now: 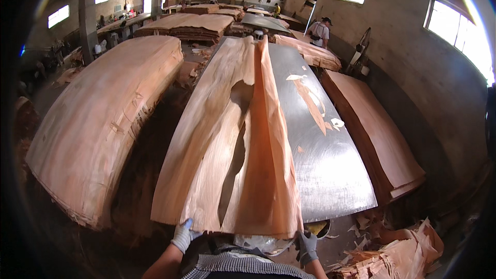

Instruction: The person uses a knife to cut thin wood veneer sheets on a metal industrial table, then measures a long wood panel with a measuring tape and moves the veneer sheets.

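Observation:
A long table with a smooth grey metal top point(330, 175) stretches away in front of me. Over its left and middle part lies a pale wood veneer sheet point(199, 139), with a long ragged gap down its length. To the right of that gap, a more orange veneer sheet point(266, 175) rises in a lengthwise fold. My left hand point(183, 236), in a pale glove with blue fingertips, is closed on the near edge of the pale veneer. At the near right corner of the orange veneer, my right hand point(308, 246), in a grey glove, pinches the edge.
Tall veneer stacks flank the table, one on the left point(103, 119) and a lower one on the right point(380, 129). Veneer scraps point(310, 101) lie on the metal top. A heap of torn veneer point(398, 256) sits at lower right. Another person point(320, 32) stands farther back.

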### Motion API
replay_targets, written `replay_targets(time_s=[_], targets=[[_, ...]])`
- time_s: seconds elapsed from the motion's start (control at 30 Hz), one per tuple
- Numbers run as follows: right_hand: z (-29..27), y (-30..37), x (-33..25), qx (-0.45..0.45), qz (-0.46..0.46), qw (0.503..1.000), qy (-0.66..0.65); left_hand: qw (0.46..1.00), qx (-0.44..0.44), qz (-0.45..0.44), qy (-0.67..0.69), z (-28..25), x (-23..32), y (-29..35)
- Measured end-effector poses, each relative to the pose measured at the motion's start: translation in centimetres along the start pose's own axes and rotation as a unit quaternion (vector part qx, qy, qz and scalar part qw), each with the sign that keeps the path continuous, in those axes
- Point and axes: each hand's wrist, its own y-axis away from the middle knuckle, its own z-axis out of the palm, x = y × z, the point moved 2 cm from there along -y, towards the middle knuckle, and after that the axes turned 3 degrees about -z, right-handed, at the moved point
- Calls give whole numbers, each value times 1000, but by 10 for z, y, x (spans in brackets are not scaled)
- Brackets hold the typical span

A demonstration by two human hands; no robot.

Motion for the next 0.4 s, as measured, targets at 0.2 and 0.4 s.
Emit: replay_targets(time_s=[0.2, 0.4], targets=[[-24, -51, -10, 11, 72, 975, -209, 996, 7, -40, 82, 21, -26, -36], [-49, -97, -9, 75, 90, 946, -301, 994, 19, -47, 95, 38, -24, -53]])
